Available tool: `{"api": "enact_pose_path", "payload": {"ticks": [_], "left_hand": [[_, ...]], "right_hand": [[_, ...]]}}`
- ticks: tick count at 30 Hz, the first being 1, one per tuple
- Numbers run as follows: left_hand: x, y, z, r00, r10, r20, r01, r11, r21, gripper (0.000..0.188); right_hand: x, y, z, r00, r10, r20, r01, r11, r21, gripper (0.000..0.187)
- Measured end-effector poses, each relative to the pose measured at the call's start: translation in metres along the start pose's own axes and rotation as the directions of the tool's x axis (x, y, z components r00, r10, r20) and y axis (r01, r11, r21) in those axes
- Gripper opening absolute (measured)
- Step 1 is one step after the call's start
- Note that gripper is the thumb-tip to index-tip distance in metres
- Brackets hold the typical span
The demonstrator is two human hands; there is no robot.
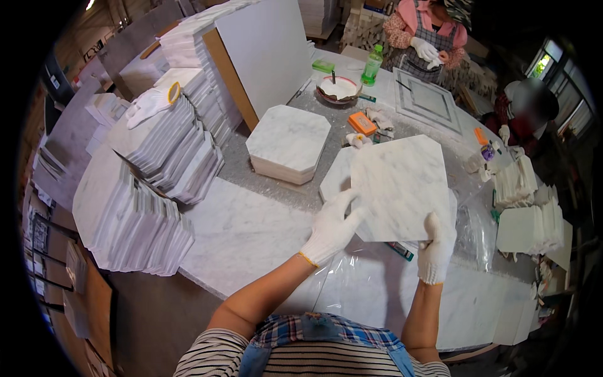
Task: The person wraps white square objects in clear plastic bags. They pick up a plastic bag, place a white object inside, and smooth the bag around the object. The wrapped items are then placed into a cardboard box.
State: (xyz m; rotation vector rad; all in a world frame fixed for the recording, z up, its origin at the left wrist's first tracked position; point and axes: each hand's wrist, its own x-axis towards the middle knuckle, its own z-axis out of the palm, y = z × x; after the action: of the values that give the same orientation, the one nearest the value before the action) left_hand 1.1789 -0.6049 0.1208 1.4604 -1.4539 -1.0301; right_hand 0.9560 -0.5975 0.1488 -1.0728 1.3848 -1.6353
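Dusty table [236, 162] | tile stacks [132, 220] left, co-worker [432, 34] beyond | grip: left hand [336, 225], right hand [436, 248] holding marble tile [399, 188]

The place looks like a workshop for cut stone or tile: stacks of marbled, corner-cut slabs [132, 217] line a dusty worktable [231, 164], a large panel [270, 56] stands among them, and a co-worker [443, 41] wears white work gloves [426, 50].
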Motion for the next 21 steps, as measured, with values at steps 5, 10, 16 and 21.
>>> {"api": "enact_pose_path", "payload": {"ticks": [5,10,16,21], "left_hand": [[-0.041,0.013,-0.004,0.959,-0.012,0.284,0.036,0.996,-0.078,0.067],[-0.092,0.026,0.000,0.814,0.200,0.545,0.178,0.806,-0.564,0.088],[-0.144,0.002,0.013,0.694,0.051,0.718,0.694,0.219,-0.686,0.053],[-0.159,-0.004,0.018,0.625,-0.079,0.777,0.780,0.008,-0.626,0.059]], "right_hand": [[-0.040,-0.020,-0.042,0.997,-0.035,0.062,0.043,0.991,-0.126,0.014],[-0.109,-0.089,-0.061,0.743,-0.387,0.545,0.662,0.541,-0.519,0.015],[-0.156,-0.087,-0.067,0.501,-0.177,0.847,0.843,0.323,-0.430,0.039],[-0.173,-0.087,-0.057,0.457,-0.003,0.889,0.823,0.380,-0.422,0.040]]}}
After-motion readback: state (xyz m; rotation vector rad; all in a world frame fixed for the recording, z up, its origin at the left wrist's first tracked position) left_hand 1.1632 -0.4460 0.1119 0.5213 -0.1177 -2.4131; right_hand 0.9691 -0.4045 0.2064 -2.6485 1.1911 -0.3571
